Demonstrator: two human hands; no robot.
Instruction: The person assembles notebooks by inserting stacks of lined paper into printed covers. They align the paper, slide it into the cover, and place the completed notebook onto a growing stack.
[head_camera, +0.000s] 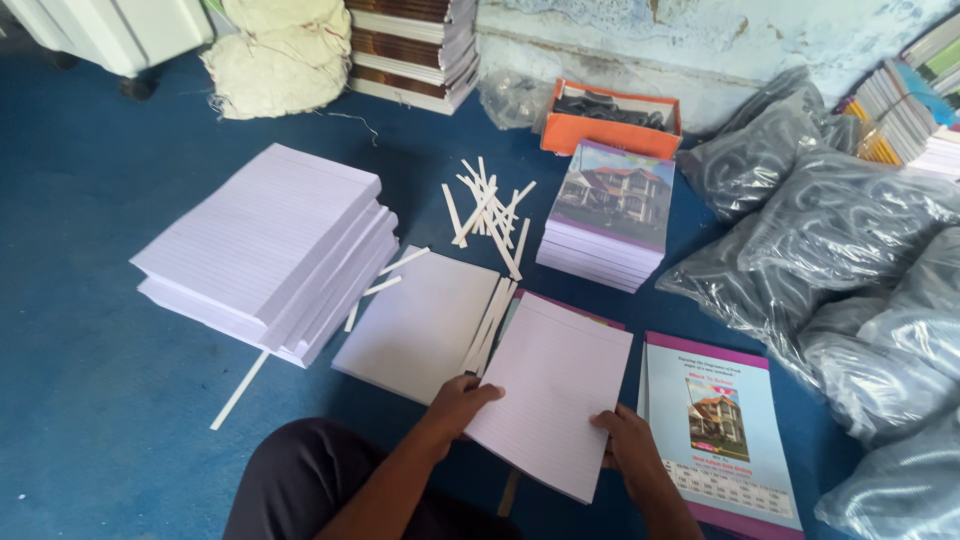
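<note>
Two hands (455, 400) (628, 440), blue floor (90, 380), pale wall (720, 40)

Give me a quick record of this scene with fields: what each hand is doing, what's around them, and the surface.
left hand: left hand rests on the near left edge of the ruled paper block
right hand: right hand grips that block's near right edge
right of hands: printed cover sheet with a house picture
left of block: plain white sheet stack
far left: tall ruled paper pile
behind: loose white strips, bound notebook stack, orange box
right side: clear plastic bags
surface: blue floor
</note>
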